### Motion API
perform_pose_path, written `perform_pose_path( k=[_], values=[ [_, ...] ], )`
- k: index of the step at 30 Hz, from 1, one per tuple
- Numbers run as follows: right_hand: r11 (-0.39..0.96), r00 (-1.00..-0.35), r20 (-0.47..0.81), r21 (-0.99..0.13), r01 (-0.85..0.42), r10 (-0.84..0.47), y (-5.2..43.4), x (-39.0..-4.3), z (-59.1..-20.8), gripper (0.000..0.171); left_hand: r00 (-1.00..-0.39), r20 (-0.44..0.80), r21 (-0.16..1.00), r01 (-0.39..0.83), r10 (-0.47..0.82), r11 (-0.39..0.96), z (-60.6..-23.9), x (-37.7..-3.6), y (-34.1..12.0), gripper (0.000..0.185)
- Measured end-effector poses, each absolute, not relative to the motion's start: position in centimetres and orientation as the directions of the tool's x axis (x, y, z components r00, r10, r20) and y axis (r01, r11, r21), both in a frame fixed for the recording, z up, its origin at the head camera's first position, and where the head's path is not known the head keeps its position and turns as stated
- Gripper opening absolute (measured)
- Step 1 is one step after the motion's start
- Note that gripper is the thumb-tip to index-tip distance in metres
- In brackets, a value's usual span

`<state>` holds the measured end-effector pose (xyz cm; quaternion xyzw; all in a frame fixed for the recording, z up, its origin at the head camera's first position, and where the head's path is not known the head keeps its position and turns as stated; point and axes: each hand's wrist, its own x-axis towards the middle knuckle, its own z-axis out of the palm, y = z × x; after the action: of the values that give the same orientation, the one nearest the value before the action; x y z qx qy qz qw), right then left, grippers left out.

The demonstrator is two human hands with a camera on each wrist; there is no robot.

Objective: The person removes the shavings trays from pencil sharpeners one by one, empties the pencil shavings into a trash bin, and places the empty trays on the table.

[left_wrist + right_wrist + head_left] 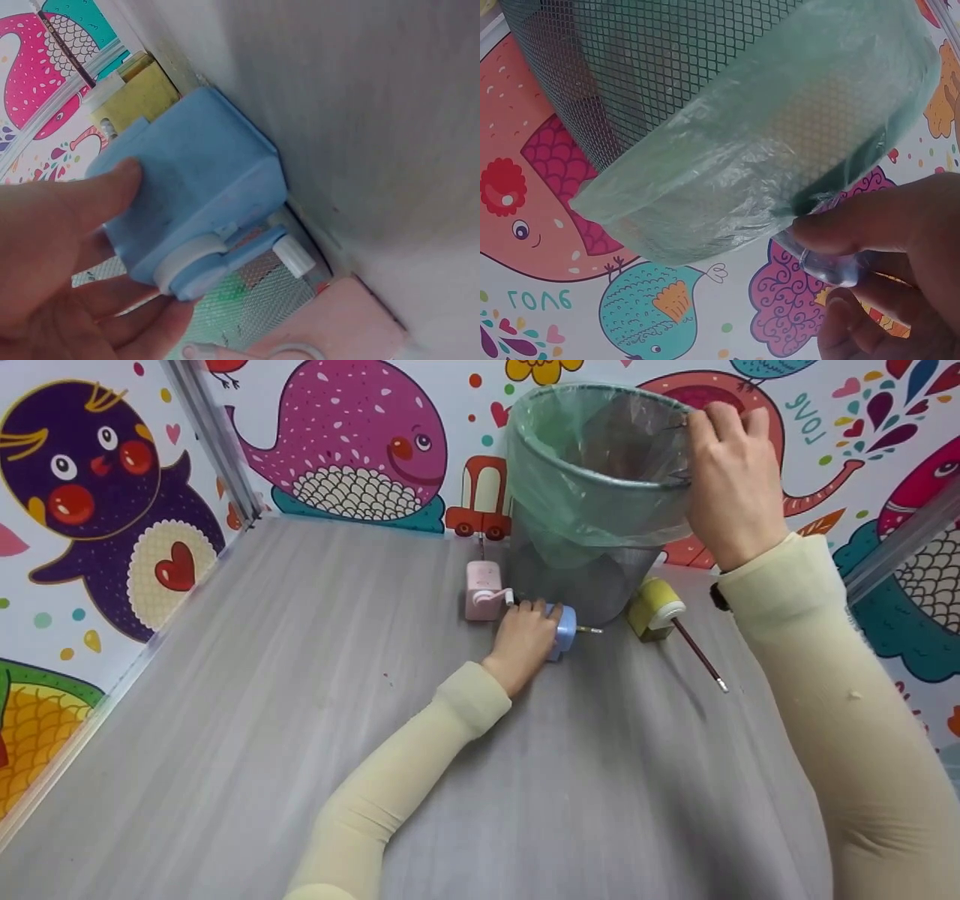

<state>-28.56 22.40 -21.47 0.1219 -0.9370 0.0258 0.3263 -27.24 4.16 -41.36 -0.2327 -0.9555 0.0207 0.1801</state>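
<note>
Clerk: Item one?
Checker: One blue plastic box-shaped pencil sharpener, towards the far side of the grey wood-grain desk, just near of the bin.
Clerk: Orientation?
Checker: A short slim rod with a metallic end points right, its long axis running left to right. The blue crank with a white knob is on the opposite side, facing left. Whether the base touches the desk, cannot tell.
Clerk: Held?
Checker: Yes; the left hand grips the body between thumb and fingers.
Clerk: Item two?
Checker: One pink box-shaped sharpener with a white crank, standing just left of the blue one, crank handle pointing right.
Clerk: Item three?
Checker: One yellow block-shaped sharpener with a white front, to the right, bearing a dark red pencil that slants near and right.
Clerk: Item four?
Checker: One round grey wire-mesh bin, far side, with a translucent green plastic liner folded over its rim. The right hand pinches the rim at its right, fingers curled.
Clerk: Backdrop?
Checker: White wall panels printed with cartoon animals.
</note>
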Motion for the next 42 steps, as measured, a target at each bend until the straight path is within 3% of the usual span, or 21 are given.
perform_pose_path(
  k=[9,18,42],
  values=[
    [0.975,-0.76,0.622,0.027,-0.219,-0.188,22.39,-28.57,-21.59,0.056,-0.827,0.34,-0.125,0.432,0.448,0.893,-41.45,-27.27,4.13,0.047],
    [0.965,-0.718,0.654,0.075,-0.251,-0.237,22.29,-28.54,-21.78,0.044,-0.817,0.362,-0.121,0.437,0.449,0.892,-41.46,-27.18,4.15,0.045],
    [0.964,-0.728,0.638,0.099,-0.245,-0.25,22.13,-28.32,-21.59,0.047,-0.838,0.303,-0.101,0.446,0.454,0.889,-41.29,-27.29,4.07,0.047]
  ],
)
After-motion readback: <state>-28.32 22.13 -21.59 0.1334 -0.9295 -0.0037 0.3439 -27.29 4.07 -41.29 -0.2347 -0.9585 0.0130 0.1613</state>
